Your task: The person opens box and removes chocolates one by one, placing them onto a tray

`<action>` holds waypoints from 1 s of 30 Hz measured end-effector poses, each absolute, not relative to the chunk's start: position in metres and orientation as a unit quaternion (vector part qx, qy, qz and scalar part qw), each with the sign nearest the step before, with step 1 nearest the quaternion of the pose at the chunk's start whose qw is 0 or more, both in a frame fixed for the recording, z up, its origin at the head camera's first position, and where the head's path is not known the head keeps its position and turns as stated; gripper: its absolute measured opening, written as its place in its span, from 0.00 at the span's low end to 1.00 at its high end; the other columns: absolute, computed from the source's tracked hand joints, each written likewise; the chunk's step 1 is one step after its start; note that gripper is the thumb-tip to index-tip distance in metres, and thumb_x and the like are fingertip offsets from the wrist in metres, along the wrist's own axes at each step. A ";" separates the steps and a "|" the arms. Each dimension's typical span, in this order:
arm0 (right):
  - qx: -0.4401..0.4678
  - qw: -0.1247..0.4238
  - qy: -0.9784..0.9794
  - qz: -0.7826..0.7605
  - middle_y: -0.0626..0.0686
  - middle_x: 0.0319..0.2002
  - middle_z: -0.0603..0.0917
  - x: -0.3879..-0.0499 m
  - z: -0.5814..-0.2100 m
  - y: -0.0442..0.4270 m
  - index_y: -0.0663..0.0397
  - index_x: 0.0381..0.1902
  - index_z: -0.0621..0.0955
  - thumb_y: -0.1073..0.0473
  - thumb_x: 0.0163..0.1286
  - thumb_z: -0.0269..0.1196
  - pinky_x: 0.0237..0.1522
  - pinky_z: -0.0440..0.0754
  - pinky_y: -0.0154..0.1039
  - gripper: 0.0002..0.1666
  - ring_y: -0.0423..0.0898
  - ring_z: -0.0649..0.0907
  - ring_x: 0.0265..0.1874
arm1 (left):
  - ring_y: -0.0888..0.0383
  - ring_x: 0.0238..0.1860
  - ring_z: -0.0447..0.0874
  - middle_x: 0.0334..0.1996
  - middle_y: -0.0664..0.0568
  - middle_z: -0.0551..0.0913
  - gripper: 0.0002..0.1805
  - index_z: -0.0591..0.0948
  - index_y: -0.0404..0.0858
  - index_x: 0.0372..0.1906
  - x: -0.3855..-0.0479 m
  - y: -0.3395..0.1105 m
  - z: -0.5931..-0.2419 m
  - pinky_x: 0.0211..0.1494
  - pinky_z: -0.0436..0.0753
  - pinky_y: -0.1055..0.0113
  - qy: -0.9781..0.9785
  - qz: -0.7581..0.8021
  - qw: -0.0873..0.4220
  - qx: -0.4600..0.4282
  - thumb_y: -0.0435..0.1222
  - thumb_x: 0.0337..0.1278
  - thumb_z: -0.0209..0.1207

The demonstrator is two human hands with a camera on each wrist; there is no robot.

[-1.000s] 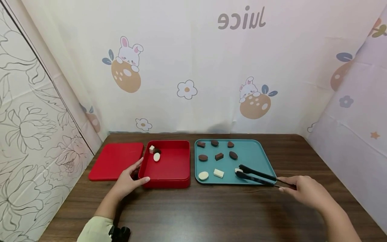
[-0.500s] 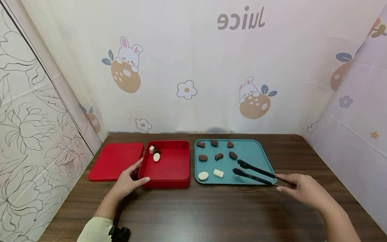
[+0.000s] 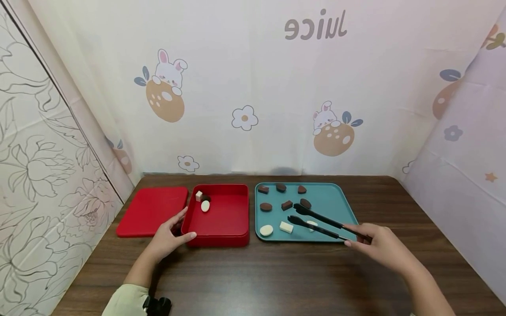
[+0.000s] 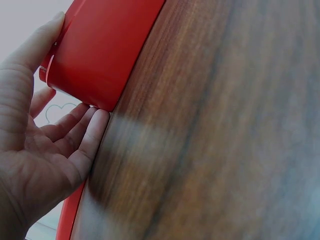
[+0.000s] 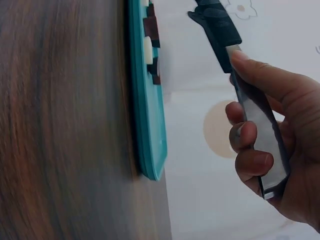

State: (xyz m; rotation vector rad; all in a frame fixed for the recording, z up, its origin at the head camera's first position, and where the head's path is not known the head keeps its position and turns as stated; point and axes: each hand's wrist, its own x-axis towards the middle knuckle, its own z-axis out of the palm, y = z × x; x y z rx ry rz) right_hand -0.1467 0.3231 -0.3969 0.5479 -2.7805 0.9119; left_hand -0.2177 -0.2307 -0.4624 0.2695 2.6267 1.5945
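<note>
My left hand (image 3: 168, 237) holds the front left corner of a red box (image 3: 229, 219), thumb on its front rim and fingers against the left side. In the box's back left lie a white cube (image 3: 199, 195), a white oval piece (image 3: 205, 206) and a dark piece (image 3: 206, 198). Black-tipped tongs (image 3: 316, 228) are gripped in my right hand (image 3: 375, 243). Their tips stand apart above the teal tray (image 3: 336, 197), with nothing pinched. Near the tips are a white rectangular piece (image 3: 286, 227) and a dark oval piece (image 3: 305, 203); a white piece (image 3: 312, 224) is partly hidden behind one arm.
A flat red lid (image 3: 152, 211) lies on the wooden table (image 3: 253, 281) left of the box. Several brown chocolate-like pieces sit on the tray's left and back, with a white oval (image 3: 266, 230) at its front left. A printed curtain (image 3: 245, 79) hangs behind.
The tongs opened around the white piece at the tray's front, leaving it on the tray. They then moved left with my right hand. My left hand and the box have stayed put.
</note>
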 end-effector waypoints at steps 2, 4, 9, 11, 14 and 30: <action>0.194 0.093 -0.926 0.310 0.39 0.20 0.71 -0.149 -0.399 0.319 0.54 0.55 0.83 0.56 0.59 0.72 0.17 0.67 0.32 0.25 0.34 0.67 0.17 | 0.44 0.60 0.71 0.65 0.38 0.71 0.47 0.59 0.41 0.76 -0.217 -0.231 -0.462 0.56 0.76 0.52 0.851 0.517 0.029 0.087 0.43 0.53 0.70; 0.203 0.104 -0.922 0.313 0.38 0.21 0.72 -0.151 -0.401 0.316 0.54 0.55 0.84 0.58 0.59 0.72 0.17 0.67 0.31 0.24 0.34 0.68 0.17 | 0.44 0.59 0.71 0.65 0.38 0.71 0.47 0.59 0.41 0.76 -0.217 -0.231 -0.462 0.56 0.77 0.52 0.851 0.517 0.028 0.087 0.43 0.53 0.70; 0.221 0.140 -0.912 0.315 0.37 0.23 0.73 -0.158 -0.408 0.304 0.55 0.54 0.84 0.62 0.57 0.73 0.17 0.68 0.30 0.25 0.34 0.68 0.17 | 0.44 0.59 0.71 0.65 0.38 0.71 0.47 0.60 0.41 0.76 -0.217 -0.231 -0.462 0.56 0.76 0.52 0.850 0.518 0.028 0.088 0.42 0.53 0.70; 0.229 0.158 -0.907 0.315 0.37 0.24 0.73 -0.160 -0.410 0.299 0.55 0.54 0.84 0.64 0.56 0.73 0.17 0.68 0.30 0.25 0.34 0.68 0.17 | 0.44 0.60 0.71 0.65 0.38 0.71 0.47 0.59 0.41 0.76 -0.217 -0.231 -0.462 0.56 0.76 0.52 0.851 0.518 0.028 0.089 0.42 0.53 0.70; 0.244 0.179 -0.901 0.311 0.36 0.25 0.73 -0.164 -0.412 0.290 0.54 0.55 0.84 0.65 0.54 0.74 0.18 0.69 0.29 0.27 0.33 0.68 0.18 | 0.44 0.60 0.71 0.65 0.38 0.70 0.47 0.59 0.41 0.76 -0.218 -0.231 -0.462 0.56 0.76 0.51 0.851 0.517 0.029 0.089 0.42 0.53 0.70; 0.315 0.152 -0.902 0.254 0.33 0.24 0.70 -0.188 -0.387 0.243 0.51 0.58 0.82 0.59 0.59 0.72 0.20 0.67 0.29 0.27 0.31 0.65 0.18 | 0.43 0.58 0.72 0.64 0.39 0.72 0.47 0.60 0.41 0.75 -0.219 -0.231 -0.465 0.56 0.76 0.51 0.855 0.510 0.022 0.092 0.43 0.52 0.71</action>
